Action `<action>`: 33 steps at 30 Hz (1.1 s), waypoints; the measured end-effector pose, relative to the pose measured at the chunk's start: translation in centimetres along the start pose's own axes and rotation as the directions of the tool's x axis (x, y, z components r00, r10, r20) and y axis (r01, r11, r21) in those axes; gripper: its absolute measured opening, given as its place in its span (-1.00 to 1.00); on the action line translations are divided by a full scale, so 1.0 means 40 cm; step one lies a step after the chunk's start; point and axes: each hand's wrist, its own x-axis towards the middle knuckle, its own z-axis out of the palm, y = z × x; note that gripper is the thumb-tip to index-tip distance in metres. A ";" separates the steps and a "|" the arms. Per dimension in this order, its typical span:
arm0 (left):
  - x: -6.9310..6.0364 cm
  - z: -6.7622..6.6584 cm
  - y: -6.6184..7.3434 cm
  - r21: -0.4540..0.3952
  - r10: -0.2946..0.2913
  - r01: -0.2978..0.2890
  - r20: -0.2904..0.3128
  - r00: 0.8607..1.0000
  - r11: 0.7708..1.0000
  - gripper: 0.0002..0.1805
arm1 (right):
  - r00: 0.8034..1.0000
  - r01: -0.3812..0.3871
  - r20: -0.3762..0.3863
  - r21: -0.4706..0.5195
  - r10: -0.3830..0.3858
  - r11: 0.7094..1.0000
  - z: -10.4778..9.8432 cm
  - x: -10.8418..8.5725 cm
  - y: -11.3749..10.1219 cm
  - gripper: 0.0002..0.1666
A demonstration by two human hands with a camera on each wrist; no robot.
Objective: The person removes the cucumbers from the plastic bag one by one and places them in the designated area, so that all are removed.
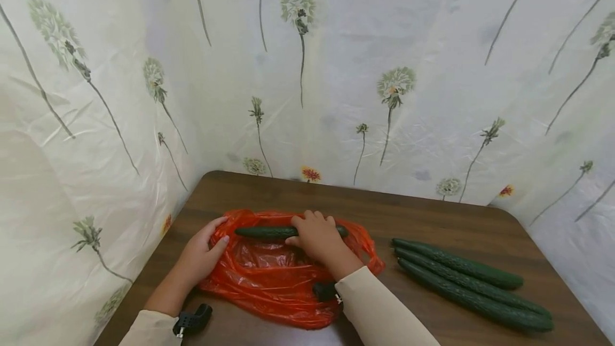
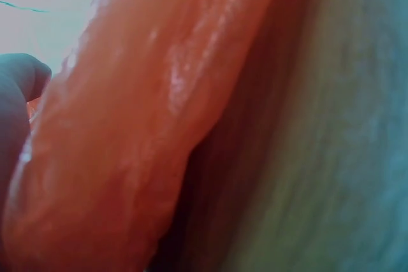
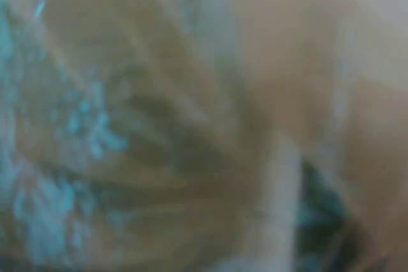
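Note:
A red plastic bag (image 1: 269, 295) lies on the table with its mouth spread. In the head view, a cucumber (image 1: 264, 233) rests across the far side of that mouth, and my right hand (image 1: 318, 236) grips it from above near its right part. At the bag's left rim is my left hand (image 1: 204, 252), thumb and fingers holding the plastic; some of its fingers are hidden. Close up in the left wrist view, red plastic (image 2: 127, 132) fills the middle, beside a fingertip (image 2: 29, 74). The right wrist view is too blurred for detail.
Several things surround the bag: to its right, three long cucumbers (image 1: 471, 282) lie side by side on the brown wooden table (image 1: 365, 202). A pale flower-patterned sheet (image 1: 336, 79) hangs behind and beside the table. Each wrist wears a black strap mount (image 1: 194, 319).

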 end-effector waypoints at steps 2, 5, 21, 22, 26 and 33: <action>-0.001 0.000 0.001 0.001 -0.005 0.005 0.004 1.000 1.000 -0.41 | 1.000 -0.001 -0.009 0.000 0.001 1.000 -0.009 -0.008 -0.001 -0.39; 0.000 0.000 0.003 -0.006 -0.010 0.010 0.007 1.000 1.000 -0.41 | 1.000 0.002 -0.021 -0.003 -0.002 1.000 -0.027 -0.019 -0.005 -0.43; 0.000 0.002 0.005 -0.014 -0.004 0.004 0.010 1.000 1.000 -0.42 | 0.998 0.020 -0.059 0.030 -0.019 0.999 -0.090 -0.070 -0.020 -0.42; 0.000 0.002 0.005 -0.015 -0.001 0.001 0.009 1.000 1.000 -0.42 | 0.998 0.023 -0.065 0.028 -0.021 0.999 -0.091 -0.070 -0.022 -0.42; -0.001 0.002 0.003 -0.012 0.006 -0.006 0.002 1.000 1.000 -0.42 | 0.997 0.026 -0.075 0.037 -0.023 0.999 -0.093 -0.069 -0.030 -0.41; -0.001 0.000 0.011 -0.009 0.012 -0.012 0.008 1.000 1.000 -0.42 | 0.995 0.031 -0.091 0.033 -0.027 0.999 -0.093 -0.068 -0.038 -0.39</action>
